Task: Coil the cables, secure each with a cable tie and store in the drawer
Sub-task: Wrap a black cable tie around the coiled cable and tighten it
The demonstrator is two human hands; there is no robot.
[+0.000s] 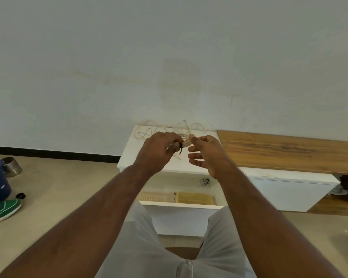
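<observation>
While the left hand (159, 150) gripped the coiled cable (184, 141) and its black cable tie (180, 149) above the white cabinet top (129, 155), the right hand (204, 152) hovered beside it, fingers relaxed, holding nothing. Below, the drawer (181, 206) stood open.

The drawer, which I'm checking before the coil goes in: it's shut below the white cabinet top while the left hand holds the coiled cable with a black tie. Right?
Not quite. The head view shows the drawer pulled open, not shut, below the white cabinet top. The left hand does hold the coiled cable with a black tie.
</observation>
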